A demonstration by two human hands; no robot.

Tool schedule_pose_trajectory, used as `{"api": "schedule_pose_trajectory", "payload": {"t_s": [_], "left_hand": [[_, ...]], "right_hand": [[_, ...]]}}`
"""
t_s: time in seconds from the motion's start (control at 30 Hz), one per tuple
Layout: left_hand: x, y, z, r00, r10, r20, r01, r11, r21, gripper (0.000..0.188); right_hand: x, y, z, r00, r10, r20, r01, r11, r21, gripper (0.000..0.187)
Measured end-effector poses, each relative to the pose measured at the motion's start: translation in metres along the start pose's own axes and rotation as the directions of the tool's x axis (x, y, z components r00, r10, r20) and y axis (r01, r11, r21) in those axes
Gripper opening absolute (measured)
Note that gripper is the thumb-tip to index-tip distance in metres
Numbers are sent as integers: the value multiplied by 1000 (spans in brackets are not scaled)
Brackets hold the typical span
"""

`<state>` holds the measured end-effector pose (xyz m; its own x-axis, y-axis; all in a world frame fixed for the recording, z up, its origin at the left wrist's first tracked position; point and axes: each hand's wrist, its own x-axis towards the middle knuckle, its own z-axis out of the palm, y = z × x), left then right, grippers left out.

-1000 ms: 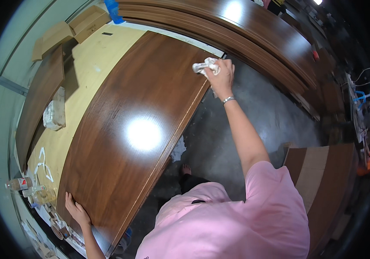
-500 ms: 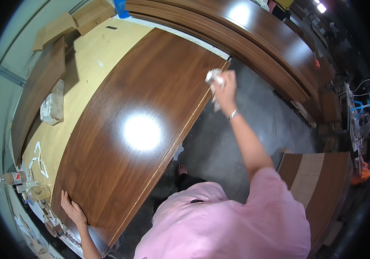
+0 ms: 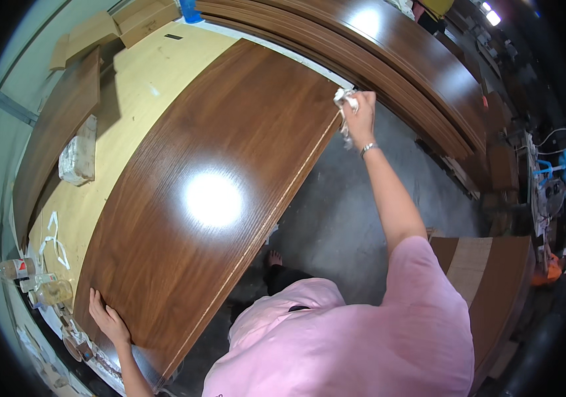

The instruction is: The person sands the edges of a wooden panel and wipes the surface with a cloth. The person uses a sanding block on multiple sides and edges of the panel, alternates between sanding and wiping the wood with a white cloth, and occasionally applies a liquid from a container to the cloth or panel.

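A long dark-brown wood-grain panel (image 3: 230, 132) lies on a pale yellow worktable (image 3: 144, 86), its near edge showing a light strip. Gripped in my right hand (image 3: 360, 119) is a crumpled white cloth (image 3: 345, 100), held against the panel's far right corner; part of the cloth hangs below the fingers. My left hand (image 3: 108, 319) rests flat on the panel's near left end, fingers stretched out and holding nothing.
Behind the table stands a stack of brown panels (image 3: 402, 66). At left are a leaning panel (image 3: 55, 142), a white wrapped block (image 3: 79, 152), a cardboard box (image 3: 147, 23) and bottles (image 3: 51, 292). Brown boards (image 3: 494, 284) stand at right.
My right hand has moved the cloth farther along the panel's edge, away from me and slightly right, to the far corner. My left hand stays on the panel.
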<state>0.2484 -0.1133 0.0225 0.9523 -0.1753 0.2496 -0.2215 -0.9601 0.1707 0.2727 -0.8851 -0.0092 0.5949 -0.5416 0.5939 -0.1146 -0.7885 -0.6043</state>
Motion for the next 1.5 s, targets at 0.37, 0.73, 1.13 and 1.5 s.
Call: {"api": "schedule_pose_trajectory", "payload": {"t_s": [0.37,0.73,1.13,1.5], "left_hand": [[-1,-1,-1,1000,-22,14,21,999,39,49],[3,0,2,1000,16,2,-16,999,45,48],[0,-13,9,988,124,-95,-117,990,82,42],[4,-5,18,962,142,-235,-137,990,41,38]], "right_hand": [[-256,-232,-14,898,-245,366,118,935,335,24],[-101,-102,-8,998,-45,46,49,996,-78,23],[-335,-344,-12,929,-222,298,167,966,199,28],[-439,-466,-14,847,-435,305,385,898,212,16]]}}
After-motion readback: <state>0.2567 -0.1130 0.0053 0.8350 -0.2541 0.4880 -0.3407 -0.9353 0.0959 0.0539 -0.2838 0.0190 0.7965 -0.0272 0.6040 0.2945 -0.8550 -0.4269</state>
